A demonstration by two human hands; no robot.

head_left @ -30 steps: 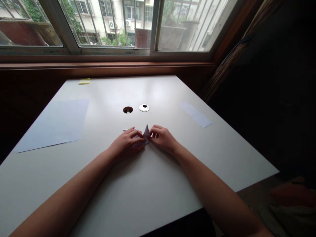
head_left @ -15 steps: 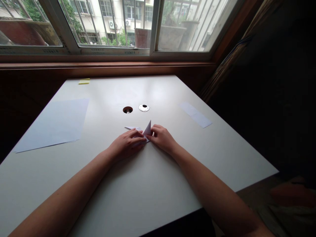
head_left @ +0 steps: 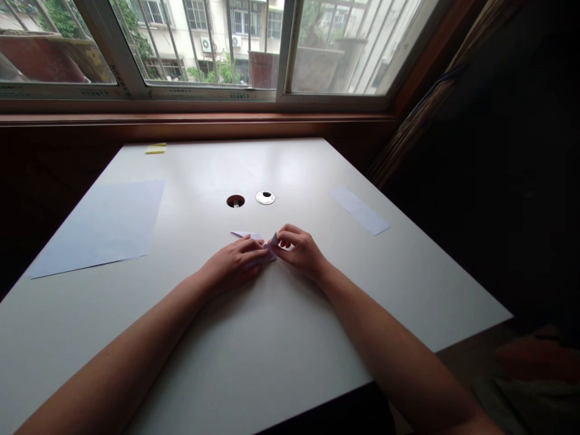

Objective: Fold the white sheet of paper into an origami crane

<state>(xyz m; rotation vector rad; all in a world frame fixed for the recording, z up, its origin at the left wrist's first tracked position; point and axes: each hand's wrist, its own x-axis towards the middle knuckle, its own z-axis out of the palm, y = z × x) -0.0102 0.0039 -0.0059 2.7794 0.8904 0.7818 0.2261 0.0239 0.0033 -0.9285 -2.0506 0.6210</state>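
Observation:
A small piece of folded white paper (head_left: 248, 234) lies on the white table, partly covered by my fingers. My left hand (head_left: 235, 258) is closed on its left part and presses it against the tabletop. My right hand (head_left: 296, 249) pinches a pointed flap at the paper's right end between thumb and fingers. The tip of that flap stands up just beside my right fingertips. A long thin point of the paper sticks out to the left beyond my left hand. Its middle folds are hidden beneath my left fingers.
Large white sheets (head_left: 99, 223) lie at the left, and a creased paper strip (head_left: 361, 210) at the right. Beyond my hands are a round cable hole (head_left: 235, 201) and a metal cover ring (head_left: 265, 198). Yellow sticky notes (head_left: 156, 148) sit near the far edge, below the window.
The upright paper flap has come down lower and now shows less above my right fingers. My right hand has turned slightly and lifted a little with it. My left hand stays in place.

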